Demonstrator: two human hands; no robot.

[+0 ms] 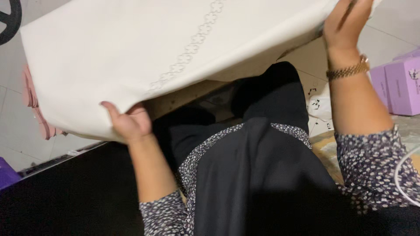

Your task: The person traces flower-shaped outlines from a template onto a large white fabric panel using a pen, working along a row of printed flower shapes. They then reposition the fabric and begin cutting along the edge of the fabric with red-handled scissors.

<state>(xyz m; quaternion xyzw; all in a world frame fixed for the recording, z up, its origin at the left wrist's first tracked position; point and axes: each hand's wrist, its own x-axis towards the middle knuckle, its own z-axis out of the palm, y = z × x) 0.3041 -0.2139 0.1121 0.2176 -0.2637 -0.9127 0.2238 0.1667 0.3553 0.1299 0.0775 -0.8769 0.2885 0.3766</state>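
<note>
While hands grip, cloth (pixel 131 48) slants up rightward.

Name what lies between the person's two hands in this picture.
A large cream cloth with a stitched flower line spans from the left hand to the right hand; the head view shows it.

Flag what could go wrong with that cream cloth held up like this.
1. The left hand pinches only the lower edge of the cream cloth, thumb on top; that edge could slip out.
2. The right hand holds the far corner high, so the cloth hides most of the floor ahead.
3. A white cable loops by the right sleeve and might snag.
</note>
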